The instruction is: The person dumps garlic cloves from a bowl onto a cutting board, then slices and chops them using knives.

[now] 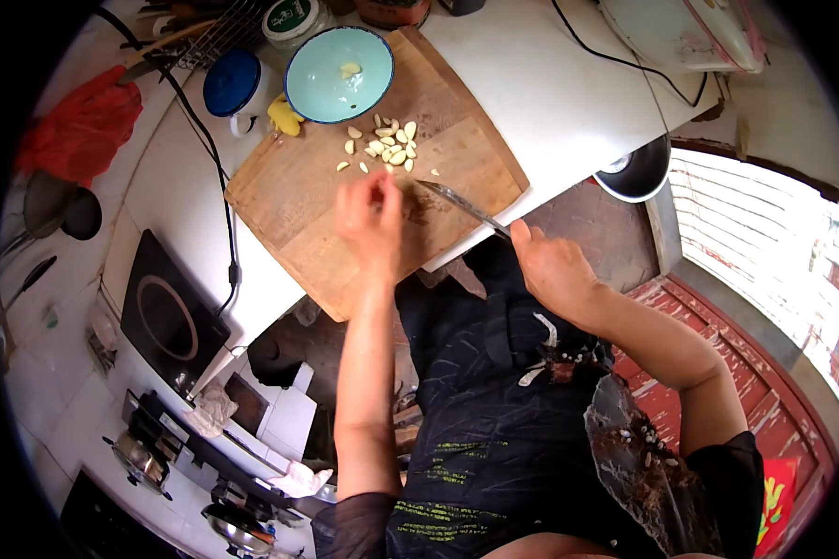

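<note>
A pile of peeled garlic cloves (388, 146) lies on the wooden cutting board (298, 233), with a few cloves scattered around it. Just below the pile is my left hand (371, 219), slightly blurred, its fingers curled together; whatever they may hold is hidden. My right hand (554, 265) grips a knife (466, 206) by its handle at the board's right edge. The blade points up and left, its tip over the board near the cloves. On the board's far end stands a light-green enamel bowl (335, 98) with a pale piece or two of garlic inside.
Beside the bowl are a yellow object (285, 115) and a white mug with a blue lid (232, 83). A glass jar (293, 23) stands behind. A black cable (216, 158) runs along the counter to the left, near an induction cooktop (172, 312). A dark pan (638, 172) sits at right.
</note>
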### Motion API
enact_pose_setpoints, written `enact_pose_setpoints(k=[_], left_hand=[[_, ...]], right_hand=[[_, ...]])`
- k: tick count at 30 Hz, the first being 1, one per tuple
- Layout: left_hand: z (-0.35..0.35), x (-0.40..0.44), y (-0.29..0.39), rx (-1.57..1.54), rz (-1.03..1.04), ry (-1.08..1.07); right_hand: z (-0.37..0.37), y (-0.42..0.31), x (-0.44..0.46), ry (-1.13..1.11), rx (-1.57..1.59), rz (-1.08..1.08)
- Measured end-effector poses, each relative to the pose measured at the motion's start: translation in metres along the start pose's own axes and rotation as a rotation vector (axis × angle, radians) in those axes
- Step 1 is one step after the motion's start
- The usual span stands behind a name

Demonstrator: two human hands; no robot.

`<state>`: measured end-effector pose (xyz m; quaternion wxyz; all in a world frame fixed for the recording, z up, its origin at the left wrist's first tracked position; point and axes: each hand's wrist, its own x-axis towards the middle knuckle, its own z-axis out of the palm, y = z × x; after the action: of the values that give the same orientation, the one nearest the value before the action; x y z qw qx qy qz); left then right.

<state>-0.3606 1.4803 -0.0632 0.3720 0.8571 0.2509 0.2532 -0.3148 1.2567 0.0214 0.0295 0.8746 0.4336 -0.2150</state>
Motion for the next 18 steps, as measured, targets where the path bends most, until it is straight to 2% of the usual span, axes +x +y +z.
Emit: enact_pose_setpoints(k=[1,4,6,7,10,16,18], left_hand=[[-0.005,0.018,0.004,0.024,-0.002,0.086],[-0.011,0.065,0.006,0.021,0.039,0.102],[-0.007,0.083,0.002,-0.113,0.024,0.146],[-0.006,0.085,0.002,-0.116,0.028,0.146],[-0.003,0.087,-0.002,-0.356,-0.13,0.193],[-0.002,0.084,0.003,-0.394,-0.261,0.202],[-0.002,0.082,0.002,-0.328,-0.244,0.208]], right_hand=[[0.0,0.0,0.001,-0.01,-0.014,-0.001],[-0.005,0.0,0.003,-0.041,0.028,0.017],[-0.007,0.001,0.003,-0.064,0.08,0.041],[-0.007,0.001,0.002,-0.04,0.033,0.016],[-0.007,0.002,0.003,-0.02,0.007,-0.001],[-0.006,0.003,0.003,-0.031,0.06,0.009],[-0.007,0.004,0.003,-0.04,0.07,0.009]])
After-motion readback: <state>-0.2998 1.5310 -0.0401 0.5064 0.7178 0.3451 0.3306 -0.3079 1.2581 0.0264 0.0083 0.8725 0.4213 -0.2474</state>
